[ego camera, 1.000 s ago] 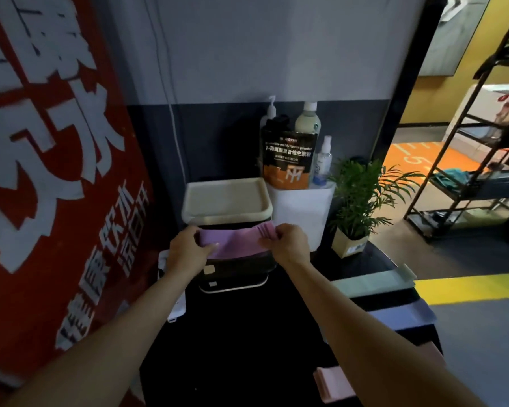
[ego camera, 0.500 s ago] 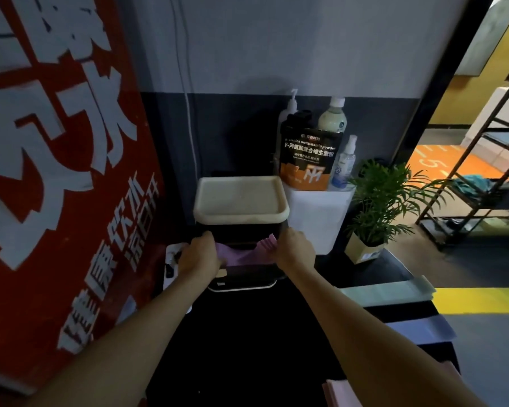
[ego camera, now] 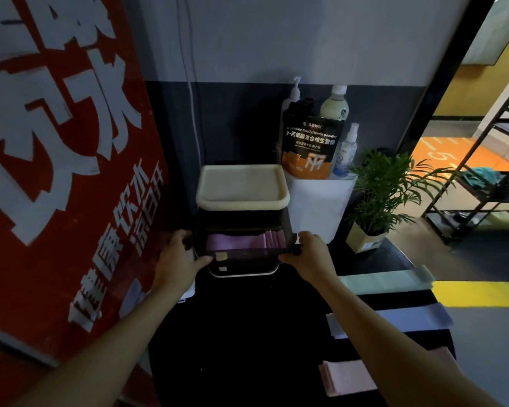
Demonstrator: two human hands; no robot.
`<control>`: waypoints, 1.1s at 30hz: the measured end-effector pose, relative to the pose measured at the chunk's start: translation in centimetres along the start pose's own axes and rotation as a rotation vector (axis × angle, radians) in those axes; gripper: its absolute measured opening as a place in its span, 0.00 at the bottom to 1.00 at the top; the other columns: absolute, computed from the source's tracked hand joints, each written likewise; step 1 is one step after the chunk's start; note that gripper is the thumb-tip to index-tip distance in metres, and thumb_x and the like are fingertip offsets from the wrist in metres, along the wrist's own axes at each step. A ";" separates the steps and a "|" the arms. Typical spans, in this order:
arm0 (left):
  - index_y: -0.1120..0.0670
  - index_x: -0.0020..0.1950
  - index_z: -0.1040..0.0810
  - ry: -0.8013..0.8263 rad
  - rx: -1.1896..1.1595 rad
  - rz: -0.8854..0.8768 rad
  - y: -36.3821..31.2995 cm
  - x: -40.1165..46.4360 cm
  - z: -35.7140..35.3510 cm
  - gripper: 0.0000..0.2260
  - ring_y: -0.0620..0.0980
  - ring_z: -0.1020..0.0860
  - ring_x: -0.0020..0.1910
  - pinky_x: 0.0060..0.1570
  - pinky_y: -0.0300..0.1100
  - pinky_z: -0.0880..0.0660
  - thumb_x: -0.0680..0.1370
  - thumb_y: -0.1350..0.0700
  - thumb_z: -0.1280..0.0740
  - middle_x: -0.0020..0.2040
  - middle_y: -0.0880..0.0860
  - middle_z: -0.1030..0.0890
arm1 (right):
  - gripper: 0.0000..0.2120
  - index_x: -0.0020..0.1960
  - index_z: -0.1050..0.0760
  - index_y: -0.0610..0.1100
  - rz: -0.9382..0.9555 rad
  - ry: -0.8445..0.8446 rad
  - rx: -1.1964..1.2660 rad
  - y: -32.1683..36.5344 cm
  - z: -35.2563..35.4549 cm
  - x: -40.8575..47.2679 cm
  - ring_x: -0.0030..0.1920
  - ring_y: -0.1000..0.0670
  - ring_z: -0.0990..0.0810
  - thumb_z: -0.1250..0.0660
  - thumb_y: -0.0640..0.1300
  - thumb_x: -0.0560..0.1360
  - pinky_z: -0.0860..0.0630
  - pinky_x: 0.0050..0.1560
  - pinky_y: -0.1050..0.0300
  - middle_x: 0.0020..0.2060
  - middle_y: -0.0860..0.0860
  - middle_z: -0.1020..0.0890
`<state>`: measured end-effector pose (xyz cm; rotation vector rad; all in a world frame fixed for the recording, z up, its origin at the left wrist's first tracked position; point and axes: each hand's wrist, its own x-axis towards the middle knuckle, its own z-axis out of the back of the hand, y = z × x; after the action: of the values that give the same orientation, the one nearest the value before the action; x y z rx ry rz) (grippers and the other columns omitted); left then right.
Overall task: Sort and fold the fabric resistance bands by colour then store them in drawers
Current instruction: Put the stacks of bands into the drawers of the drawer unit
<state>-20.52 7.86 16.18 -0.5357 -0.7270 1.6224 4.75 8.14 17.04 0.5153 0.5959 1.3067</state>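
At the back of the dark table (ego camera: 247,333), against the wall, stands the small drawer unit (ego camera: 243,198), and from the head view we see one drawer (ego camera: 244,254) pulled out towards us. The folded purple band (ego camera: 235,240) lies inside it, long axis running left to right, parallel to the drawer front, its layered end at the right. Our left hand (ego camera: 178,257) grips the drawer's left front corner, thumb curled along the front edge; our right hand (ego camera: 309,254) holds the right corner the same way. Neither hand touches the band. It sits between and just beyond both, about equally near each.

We judge the next move is a straight push away from us to shut the drawer, across the band's length, both hands pressing evenly so it does not skew.

Three more bands wait well apart on the table's right edge: a green band (ego camera: 385,282), a lilac band (ego camera: 394,320) and a pink band (ego camera: 350,377).
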 end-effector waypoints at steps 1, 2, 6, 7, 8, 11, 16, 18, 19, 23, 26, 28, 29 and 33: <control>0.60 0.66 0.31 -0.004 -0.028 0.003 0.1 0.2 -0.2 0.28 0.58 0.27 0.61 0.55 0.44 0.31 0.69 0.57 0.24 0.62 0.60 0.26 | 0.20 0.55 0.27 0.40 -0.004 0.001 0.024 -0.1 -0.3 0.3 0.53 0.43 0.23 0.25 0.46 0.68 0.27 0.47 0.53 0.53 0.44 0.22; 0.60 0.64 0.29 -0.014 -0.058 -0.001 0.3 0.3 -0.4 0.26 0.57 0.26 0.60 0.54 0.43 0.31 0.69 0.58 0.25 0.62 0.59 0.25 | 0.18 0.53 0.26 0.40 -0.010 -0.009 0.049 -0.1 -0.6 0.5 0.52 0.43 0.22 0.26 0.46 0.68 0.25 0.47 0.52 0.50 0.45 0.20; 0.59 0.61 0.26 -0.071 -0.161 0.031 0.4 1.1 -0.9 0.22 0.55 0.24 0.57 0.52 0.40 0.31 0.69 0.58 0.25 0.57 0.57 0.22 | 0.15 0.52 0.23 0.40 -0.022 -0.054 0.110 0.1 -1.0 1.6 0.49 0.44 0.20 0.27 0.46 0.69 0.23 0.50 0.49 0.47 0.46 0.18; 0.59 0.61 0.26 -0.075 -0.182 0.043 0.3 1.3 -0.9 0.22 0.55 0.23 0.57 0.51 0.40 0.31 0.70 0.58 0.25 0.57 0.57 0.21 | 0.15 0.52 0.23 0.40 -0.021 -0.058 0.122 0.1 -1.1 1.9 0.48 0.44 0.20 0.27 0.46 0.69 0.23 0.50 0.48 0.47 0.46 0.18; 0.59 0.61 0.26 -0.072 -0.204 0.054 0.3 1.6 -1.0 0.22 0.55 0.23 0.57 0.52 0.41 0.31 0.70 0.58 0.25 0.58 0.58 0.22 | 0.15 0.52 0.23 0.40 -0.021 -0.061 0.129 0.2 -1.1 2.2 0.48 0.44 0.20 0.27 0.45 0.69 0.23 0.49 0.49 0.46 0.46 0.17; 0.61 0.64 0.27 -0.050 -0.279 0.062 -0.2 2.7 -1.1 0.22 0.53 0.24 0.57 0.53 0.40 0.32 0.71 0.60 0.27 0.59 0.58 0.22 | 0.13 0.52 0.22 0.40 -0.006 -0.085 0.147 0.4 -1.2 3.2 0.48 0.45 0.19 0.27 0.44 0.69 0.23 0.49 0.50 0.47 0.46 0.17; 0.63 0.67 0.30 -0.047 -0.351 0.054 -1.1 5.2 -1.5 0.23 0.53 0.25 0.59 0.53 0.39 0.33 0.72 0.65 0.30 0.61 0.60 0.23 | 0.12 0.53 0.22 0.37 -0.009 -0.138 0.206 1.0 -1.1 5.3 0.50 0.43 0.20 0.28 0.39 0.70 0.26 0.49 0.53 0.47 0.42 0.17; 0.62 0.66 0.29 -0.047 -0.355 0.023 -1.2 6.1 -1.8 0.24 0.51 0.24 0.56 0.52 0.39 0.32 0.72 0.66 0.29 0.60 0.59 0.23 | 0.16 0.56 0.23 0.36 -0.023 -0.140 0.223 1.1 -1.1 6.2 0.51 0.42 0.20 0.28 0.39 0.70 0.27 0.51 0.52 0.48 0.40 0.17; 0.62 0.67 0.29 -0.043 -0.355 0.014 -1.1 6.5 -1.9 0.25 0.50 0.24 0.55 0.52 0.39 0.31 0.71 0.66 0.29 0.60 0.59 0.22 | 0.19 0.59 0.25 0.35 -0.024 -0.142 0.222 1.1 -1.0 6.6 0.53 0.42 0.21 0.28 0.39 0.70 0.27 0.52 0.52 0.50 0.40 0.18; 0.58 0.68 0.29 -0.025 -0.340 -0.007 -0.2 8.3 -2.2 0.27 0.50 0.23 0.53 0.51 0.42 0.29 0.70 0.63 0.27 0.58 0.58 0.21 | 0.26 0.65 0.28 0.39 0.000 -0.100 0.187 1.0 -1.2 8.3 0.58 0.43 0.23 0.26 0.40 0.69 0.29 0.53 0.55 0.59 0.43 0.22; 0.57 0.68 0.28 -0.024 -0.335 -0.007 0.3 9.2 -2.4 0.27 0.50 0.23 0.51 0.50 0.43 0.28 0.70 0.61 0.26 0.56 0.58 0.20 | 0.25 0.65 0.28 0.40 0.016 -0.084 0.212 1.1 -1.3 9.0 0.59 0.45 0.24 0.26 0.39 0.69 0.32 0.51 0.59 0.59 0.45 0.21; 0.59 0.66 0.27 -0.039 -0.338 0.003 0.4 9.5 -2.6 0.26 0.49 0.24 0.50 0.49 0.42 0.29 0.70 0.61 0.26 0.56 0.57 0.20 | 0.24 0.63 0.26 0.40 0.013 -0.116 0.226 1.1 -1.6 9.4 0.59 0.45 0.23 0.26 0.39 0.69 0.32 0.51 0.60 0.57 0.45 0.20; 0.60 0.65 0.27 -0.052 -0.345 0.013 0.5 9.7 -2.7 0.24 0.49 0.24 0.50 0.49 0.42 0.30 0.70 0.61 0.26 0.55 0.57 0.20 | 0.23 0.61 0.26 0.39 0.011 -0.139 0.229 1.1 -1.7 9.5 0.58 0.45 0.23 0.26 0.40 0.69 0.31 0.51 0.60 0.56 0.45 0.19; 0.65 0.59 0.25 -0.090 -0.368 0.017 1.0 10.0 -3.4 0.18 0.50 0.25 0.50 0.47 0.41 0.31 0.70 0.66 0.28 0.53 0.59 0.21 | 0.19 0.56 0.24 0.38 -0.022 -0.211 0.267 0.6 -2.5 10.0 0.54 0.45 0.22 0.25 0.41 0.68 0.28 0.50 0.58 0.51 0.44 0.19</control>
<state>-20.59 18.15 13.66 -0.7365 -1.1014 1.5424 4.13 18.17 14.42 0.8528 0.6007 1.1403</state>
